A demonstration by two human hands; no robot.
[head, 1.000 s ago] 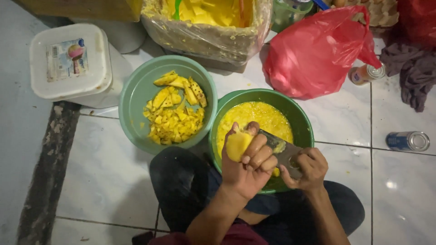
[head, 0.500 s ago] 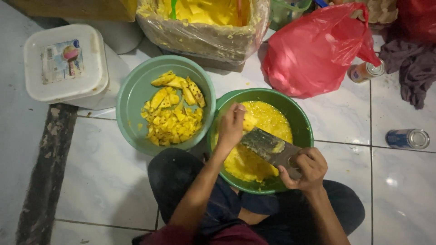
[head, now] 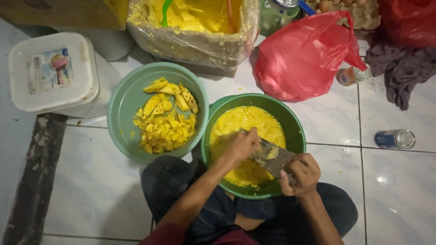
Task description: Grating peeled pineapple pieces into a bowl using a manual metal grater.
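Two green bowls sit side by side on the tiled floor [head: 399, 181], touching at the rims, right in front of the seated person's knees so both are w/in easy reach. Right hand [head: 299, 174] has its fingers curled fully closed round the lower end of a flat metal grater [head: 271, 156], holding it slanted w/ the top end over the darker green bowl [head: 297, 136] so the yellow pulp [head: 240, 124] drops straight in. Left hand [head: 243, 144] presses down on the grater's upper face, fingers bent over; prob. a fruit piece under the palm, but it's hidden, so can't tell what it grips. Lighter green bowl [head: 122, 113], to the left, holds cut yellow fruit chunks [head: 165, 122], close by the left hand. Behind: plastic-lined box of yellow scraps [head: 195, 41], red plastic bag [head: 304, 59], white lidded tub [head: 52, 72], two cans [head: 395, 138] well apart, grey cloth [head: 402, 68].
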